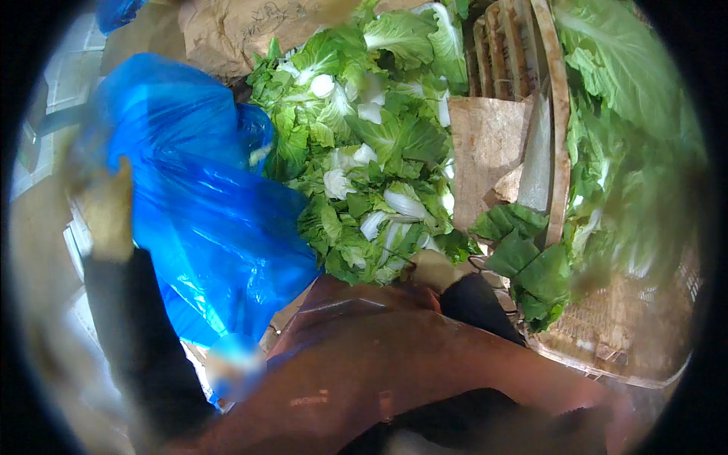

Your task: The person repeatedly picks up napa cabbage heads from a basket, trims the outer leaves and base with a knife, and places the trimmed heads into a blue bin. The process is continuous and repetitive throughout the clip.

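My left hand (107, 210), in a yellowish glove below a dark sleeve, is at the left edge of a large blue plastic bag (222, 187). Its thumb lies over the film and folds run towards it, so it grips the bag's edge; the fingertips are blurred. A heap of leafy cabbage trimmings (369, 170), green leaves with white stalks, lies to the right of the bag. My right hand (435, 270), also gloved, is low at the heap's near edge, just in front of my body. Leaves and blur hide its fingers, so what it holds is unclear.
A reddish-brown apron (387, 352) covers my front. Right of the heap stands a worn slatted crate (557, 114) with a brown board (489, 153) against it. More cabbage leaves (620, 114) and a woven basket (614, 330) are farther right. Crumpled brown paper (239, 37) lies behind.
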Action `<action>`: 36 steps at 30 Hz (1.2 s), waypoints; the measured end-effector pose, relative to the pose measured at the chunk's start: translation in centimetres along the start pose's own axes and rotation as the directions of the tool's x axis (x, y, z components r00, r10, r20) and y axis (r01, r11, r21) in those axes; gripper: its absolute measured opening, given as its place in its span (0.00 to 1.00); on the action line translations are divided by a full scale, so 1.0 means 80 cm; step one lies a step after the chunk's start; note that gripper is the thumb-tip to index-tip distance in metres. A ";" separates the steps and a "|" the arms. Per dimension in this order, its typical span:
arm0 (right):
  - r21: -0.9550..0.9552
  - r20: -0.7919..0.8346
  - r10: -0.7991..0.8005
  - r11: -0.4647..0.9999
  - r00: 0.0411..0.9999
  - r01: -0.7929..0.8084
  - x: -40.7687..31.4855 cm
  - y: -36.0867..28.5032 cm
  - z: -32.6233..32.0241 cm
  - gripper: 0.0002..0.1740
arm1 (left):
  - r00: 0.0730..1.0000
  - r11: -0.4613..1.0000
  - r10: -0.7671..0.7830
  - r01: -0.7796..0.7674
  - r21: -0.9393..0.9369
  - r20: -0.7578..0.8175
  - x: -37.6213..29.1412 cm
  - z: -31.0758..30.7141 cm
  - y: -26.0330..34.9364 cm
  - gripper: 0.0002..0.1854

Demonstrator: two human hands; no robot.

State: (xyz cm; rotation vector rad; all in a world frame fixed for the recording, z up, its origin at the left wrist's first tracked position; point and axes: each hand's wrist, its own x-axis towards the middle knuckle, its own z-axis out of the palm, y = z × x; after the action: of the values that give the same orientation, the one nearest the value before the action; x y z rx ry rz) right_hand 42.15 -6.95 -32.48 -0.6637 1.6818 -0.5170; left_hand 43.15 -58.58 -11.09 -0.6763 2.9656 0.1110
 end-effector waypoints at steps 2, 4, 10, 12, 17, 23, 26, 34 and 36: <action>-0.093 0.129 0.120 0.990 0.984 -0.108 0.031 0.005 0.010 0.14 | 0.996 0.976 0.090 -0.093 -0.196 -0.022 -0.079 0.011 0.053 0.25; -0.099 0.234 0.181 0.982 0.955 -0.162 0.078 0.026 0.012 0.16 | 0.951 0.957 0.175 -0.103 -0.272 0.254 -0.140 0.100 0.116 0.25; -0.304 -0.196 -0.056 0.953 0.979 -0.007 0.194 0.108 0.049 0.26 | 0.705 0.952 0.144 0.092 -0.291 0.695 -0.199 0.275 0.164 0.24; -0.343 -0.289 -0.141 0.939 0.947 0.035 0.210 0.134 0.076 0.29 | 0.702 0.925 0.106 0.191 -0.329 0.705 -0.209 0.261 0.132 0.24; -0.424 -0.455 -0.197 0.905 0.869 -0.017 0.269 0.210 0.104 0.28 | 0.740 0.918 0.150 0.141 -0.370 0.656 -0.197 0.445 0.159 0.23; -0.432 -0.484 -0.132 0.896 0.865 -0.105 0.273 0.172 0.089 0.28 | 0.594 0.942 0.160 0.148 -0.302 0.789 -0.168 0.620 0.217 0.23; -0.450 -0.400 -0.197 0.893 0.895 -0.004 0.209 0.103 0.051 0.28 | 0.494 0.873 0.192 0.309 -0.378 0.848 -0.170 0.534 0.185 0.23; -0.390 -0.835 -0.385 0.918 0.392 0.070 0.224 0.039 -0.225 0.46 | 0.959 0.881 -0.145 0.014 -0.473 -0.241 0.053 0.517 0.134 0.33; -0.455 -0.865 -0.399 0.879 0.305 -0.140 0.273 0.056 -0.280 0.52 | 0.986 0.684 -0.137 0.025 -0.729 -0.095 0.113 0.542 0.145 0.39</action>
State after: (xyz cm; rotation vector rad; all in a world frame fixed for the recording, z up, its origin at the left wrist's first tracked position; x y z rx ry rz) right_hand 16.43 -18.72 -46.61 -0.9331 3.0197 -0.7161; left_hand 33.44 -48.00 -54.54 -0.9068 2.9426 1.3527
